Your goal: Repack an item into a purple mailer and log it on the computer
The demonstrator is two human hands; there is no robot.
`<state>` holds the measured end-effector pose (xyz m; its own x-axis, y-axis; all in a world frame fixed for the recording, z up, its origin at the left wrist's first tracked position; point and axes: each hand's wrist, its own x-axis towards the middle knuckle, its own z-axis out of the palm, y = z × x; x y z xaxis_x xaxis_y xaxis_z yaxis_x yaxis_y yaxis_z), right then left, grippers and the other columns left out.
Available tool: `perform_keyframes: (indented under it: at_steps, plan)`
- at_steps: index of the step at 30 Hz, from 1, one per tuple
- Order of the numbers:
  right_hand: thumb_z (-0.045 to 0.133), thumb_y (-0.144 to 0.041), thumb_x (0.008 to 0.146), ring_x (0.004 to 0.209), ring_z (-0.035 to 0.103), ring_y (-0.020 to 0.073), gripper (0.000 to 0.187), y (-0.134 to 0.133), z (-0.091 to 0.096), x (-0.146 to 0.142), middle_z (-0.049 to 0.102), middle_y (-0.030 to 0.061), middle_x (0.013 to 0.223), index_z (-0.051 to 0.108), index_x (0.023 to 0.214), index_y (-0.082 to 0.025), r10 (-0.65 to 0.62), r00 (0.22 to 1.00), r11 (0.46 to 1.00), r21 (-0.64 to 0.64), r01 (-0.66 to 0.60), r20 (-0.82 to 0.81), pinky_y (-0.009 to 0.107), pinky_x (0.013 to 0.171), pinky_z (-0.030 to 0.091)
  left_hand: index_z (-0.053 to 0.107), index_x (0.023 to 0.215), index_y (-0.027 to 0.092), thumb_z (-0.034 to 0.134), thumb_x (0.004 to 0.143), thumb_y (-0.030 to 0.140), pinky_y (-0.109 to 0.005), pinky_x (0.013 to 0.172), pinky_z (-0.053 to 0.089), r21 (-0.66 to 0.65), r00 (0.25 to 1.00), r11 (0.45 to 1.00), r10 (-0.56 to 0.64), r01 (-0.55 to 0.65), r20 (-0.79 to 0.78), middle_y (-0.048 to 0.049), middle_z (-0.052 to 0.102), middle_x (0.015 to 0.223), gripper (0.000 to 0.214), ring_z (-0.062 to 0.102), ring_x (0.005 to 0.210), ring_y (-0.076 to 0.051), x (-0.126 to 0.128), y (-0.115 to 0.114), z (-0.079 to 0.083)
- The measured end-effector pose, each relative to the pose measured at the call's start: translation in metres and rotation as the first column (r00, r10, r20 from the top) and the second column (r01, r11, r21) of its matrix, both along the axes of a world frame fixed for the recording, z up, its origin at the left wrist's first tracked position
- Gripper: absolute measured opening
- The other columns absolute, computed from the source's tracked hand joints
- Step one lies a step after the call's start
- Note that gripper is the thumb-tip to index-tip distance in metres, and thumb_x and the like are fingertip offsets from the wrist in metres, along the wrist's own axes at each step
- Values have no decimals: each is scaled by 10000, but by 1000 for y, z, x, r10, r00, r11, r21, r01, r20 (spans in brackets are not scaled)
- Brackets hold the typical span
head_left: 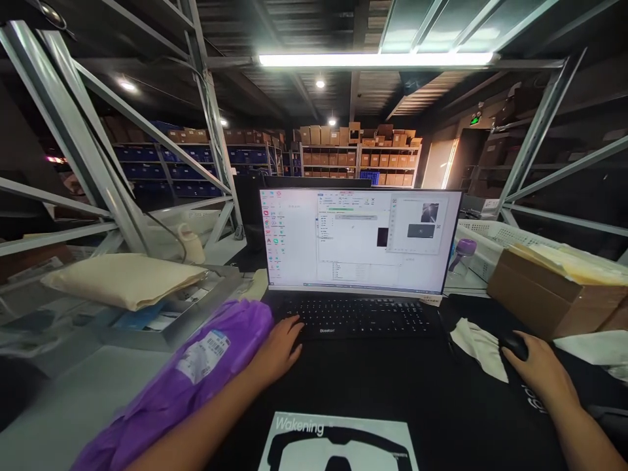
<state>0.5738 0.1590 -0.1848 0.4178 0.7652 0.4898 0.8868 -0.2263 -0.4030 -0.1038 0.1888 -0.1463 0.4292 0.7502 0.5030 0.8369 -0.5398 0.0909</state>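
My left hand [279, 350] lies at the left end of a black keyboard [363, 320], its fingers stretched out and resting at the keys' edge. Under my right hand [542, 371] is a black computer mouse [514, 343], with the fingers curved over it. A lit monitor [294, 248] stands behind the keyboard, showing desktop icons and several overlapping windows. Beside my left forearm lies a purple plastic parcel [245, 320] with a white barcode label. A crumpled white tissue [478, 350] sits just left of the mouse.
A white box printed "Wakening" [301, 426] lies at the front of the black desk mat [432, 392]. Padded envelopes [127, 278] rest on a grey tray at left. At right stand a cardboard box [534, 288] and a purple-capped bottle [464, 248]. Metal posts frame the desk.
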Motion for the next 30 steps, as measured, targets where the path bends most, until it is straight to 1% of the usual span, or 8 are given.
perform_keyframes:
  at_steps: [6, 8, 13, 16, 20, 24, 27, 30]
  plan:
    - [430, -619, 782, 1236, 583, 369, 657, 0, -2, -7, 627, 184, 1258, 609, 1231, -174, -24, 999, 996, 86, 20, 39, 518, 1096, 463, 594, 1350, 213, 554, 915, 225, -533, 1127, 518, 26, 1000, 1000, 5, -5, 6, -142, 589, 1447, 437, 583, 1335, -308, -1, -1, 0]
    - [446, -603, 773, 1236, 582, 370, 645, -1, 0, -11, 631, 181, 1244, 611, 1228, -176, -38, 999, 994, 101, 35, 26, 523, 1092, 465, 595, 1352, 216, 554, 910, 223, -531, 1123, 521, 28, 1000, 1000, 5, -5, 0, -141, 594, 1446, 443, 588, 1331, -309, -1, 0, -1]
    - [510, -498, 730, 1200, 608, 352, 555, -4, 10, -25, 658, 176, 1199, 646, 1164, -179, -18, 1000, 997, 80, 18, -7, 509, 1075, 481, 609, 1341, 214, 541, 919, 246, -522, 1095, 543, 66, 1000, 998, -14, 14, -13, -142, 615, 1422, 429, 609, 1305, -311, -6, 10, -9]
    - [527, -435, 749, 1178, 625, 321, 512, -5, 12, -31, 660, 164, 1206, 651, 1175, -179, -17, 1000, 997, 81, 16, 5, 484, 1072, 484, 614, 1337, 227, 535, 921, 273, -521, 1068, 562, 105, 999, 994, -28, 30, -23, -138, 631, 1403, 426, 629, 1278, -313, -11, 18, -17]
    - [527, -420, 803, 1170, 629, 302, 501, -4, 9, -30, 649, 158, 1239, 648, 1220, -171, -43, 998, 997, 72, 40, 37, 459, 1054, 497, 620, 1325, 228, 534, 922, 293, -499, 1049, 576, 143, 999, 989, -38, 42, -26, -135, 647, 1380, 417, 645, 1253, -307, -14, 26, -24]
    - [506, -399, 827, 1199, 623, 314, 524, -4, 7, -27, 635, 178, 1274, 649, 1258, -137, -109, 992, 994, 29, 107, 65, 454, 1056, 495, 618, 1323, 213, 520, 931, 312, -490, 1041, 582, 155, 999, 987, -34, 35, -12, -146, 643, 1385, 416, 647, 1250, -305, -15, 26, -26]
    - [508, -391, 830, 1192, 631, 312, 520, -6, 9, -29, 634, 176, 1273, 655, 1263, -142, -156, 985, 988, 15, 156, 74, 443, 1038, 506, 616, 1330, 218, 508, 942, 322, -493, 1048, 577, 141, 999, 989, -43, 45, -18, -142, 641, 1389, 415, 643, 1258, -305, -16, 27, -25]
    - [505, -383, 831, 1177, 634, 307, 518, -7, 10, -30, 630, 178, 1266, 654, 1262, -138, -147, 986, 989, 30, 145, 81, 439, 1047, 500, 620, 1321, 217, 504, 943, 325, -489, 1042, 581, 139, 998, 989, -52, 54, -18, -142, 648, 1378, 411, 649, 1248, -306, -16, 28, -24]
